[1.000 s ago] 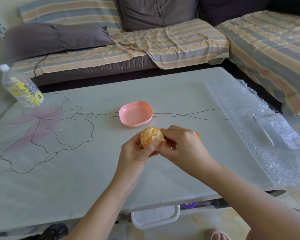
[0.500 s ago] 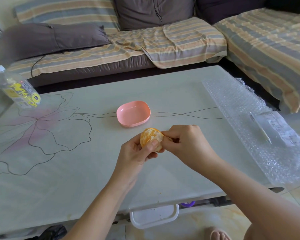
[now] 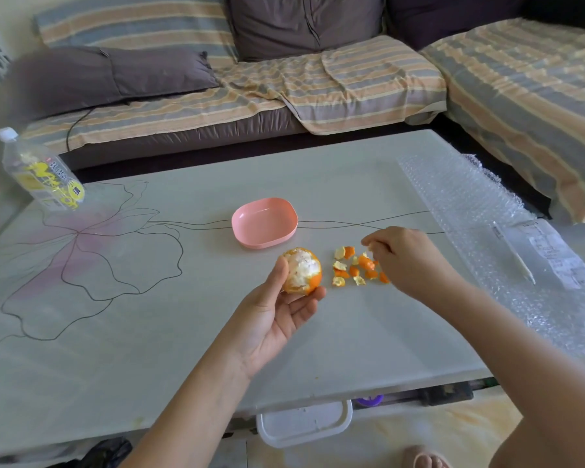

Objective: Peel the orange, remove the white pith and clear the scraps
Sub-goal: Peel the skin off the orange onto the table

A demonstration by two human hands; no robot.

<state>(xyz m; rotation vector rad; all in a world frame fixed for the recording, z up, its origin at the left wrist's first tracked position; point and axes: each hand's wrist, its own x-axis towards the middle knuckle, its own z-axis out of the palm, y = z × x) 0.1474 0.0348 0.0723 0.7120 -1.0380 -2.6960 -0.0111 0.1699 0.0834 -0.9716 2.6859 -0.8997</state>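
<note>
**Orange part-peeled in left hand, scraps on table**

- Left hand (image 3: 277,312): palm up over mid-table (image 3: 149,332), holding the orange (image 3: 301,271). The thumb (image 3: 279,275) presses its 9 o'clock side. The fingers cup it from below and wrap the 5 o'clock side.
- Orange: the face toward the camera is mostly white pith. Rind remains along the 3 to 6 o'clock edge, plus a thin strip at 12.
- Scraps (image 3: 358,268): small peel pieces on the table at 3 o'clock of the orange, just beside it but not touching. Some lie rind up, some pale side up.
- Right hand (image 3: 409,258): over the 3 o'clock end of the scraps, hiding part of them. The fingers are curled, with thumb and forefinger tips close together and pointing toward 10 o'clock. Cannot tell if anything is pinched between them.
- Dish (image 3: 264,222): pink, at 11 o'clock of the orange, near it but apart. It sits on the black line drawn across the tabletop.
- Bottle (image 3: 41,173): clear with a white cap and yellow label, at the table's 10 o'clock corner.
- Bubble wrap (image 3: 470,211): runs along the table's 3 o'clock edge, with a clear packet (image 3: 551,255) on top.
- Sofa (image 3: 318,96): striped cover, beyond the 12 o'clock edge and wrapping round to 2 o'clock. A grey pillow (image 3: 115,72) lies on it at 11.
- Tub (image 3: 304,423): white, under the table's 6 o'clock edge.
</note>
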